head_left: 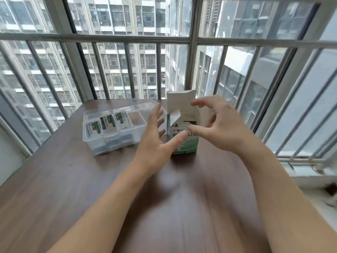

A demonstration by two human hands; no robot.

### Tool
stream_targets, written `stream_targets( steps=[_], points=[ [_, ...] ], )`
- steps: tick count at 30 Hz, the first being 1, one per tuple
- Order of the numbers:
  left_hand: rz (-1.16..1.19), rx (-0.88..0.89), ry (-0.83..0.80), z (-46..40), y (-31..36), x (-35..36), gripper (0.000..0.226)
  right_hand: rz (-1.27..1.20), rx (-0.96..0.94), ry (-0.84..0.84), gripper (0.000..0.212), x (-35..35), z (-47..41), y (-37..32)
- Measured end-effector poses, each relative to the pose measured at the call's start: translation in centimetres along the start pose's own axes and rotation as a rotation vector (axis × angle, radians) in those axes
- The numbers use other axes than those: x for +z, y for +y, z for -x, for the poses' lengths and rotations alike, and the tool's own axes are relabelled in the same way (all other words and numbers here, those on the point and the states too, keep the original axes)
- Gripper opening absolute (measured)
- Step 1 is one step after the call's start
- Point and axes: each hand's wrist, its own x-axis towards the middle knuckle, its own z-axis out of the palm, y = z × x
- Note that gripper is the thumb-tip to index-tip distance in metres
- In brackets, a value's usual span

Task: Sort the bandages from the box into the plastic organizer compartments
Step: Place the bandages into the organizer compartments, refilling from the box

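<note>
Your left hand [156, 141] and right hand [220, 128] sit at frame centre, fingers spread and holding nothing, one on each side of the box [182, 128]. The box stands upright on the table [73, 179] with its top flap raised. Left of it lies the organizer [113, 130], bandages [107, 121] in three compartments.

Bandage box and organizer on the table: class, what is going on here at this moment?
A person sits at a dark wooden table by a window. Both hands hover, fingers spread, around an upright bandage box whose top flap is open: the left hand at its left side, the right hand at its right. Neither hand clearly grips it. To the left stands the clear plastic organizer; three compartments hold bandages, one looks empty.
</note>
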Motion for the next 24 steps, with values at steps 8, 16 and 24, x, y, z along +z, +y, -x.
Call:
stream_targets(
  steps=[8,16,24],
  points=[
    [0.122,-0.161,0.017,-0.9,-1.1,0.0,0.107,-0.423,0.246,0.079,0.004,1.7,-0.2,-0.4],
    [0.149,-0.147,-0.119,-0.9,-1.4,-1.5,0.080,0.201,-0.119,0.156,0.022,0.0,1.8,-1.3],
    [0.170,-0.048,-0.173,-0.8,-1.4,-1.2,0.080,0.382,-0.067,-0.063,0.041,-0.4,2.2,-2.4]
  ],
)
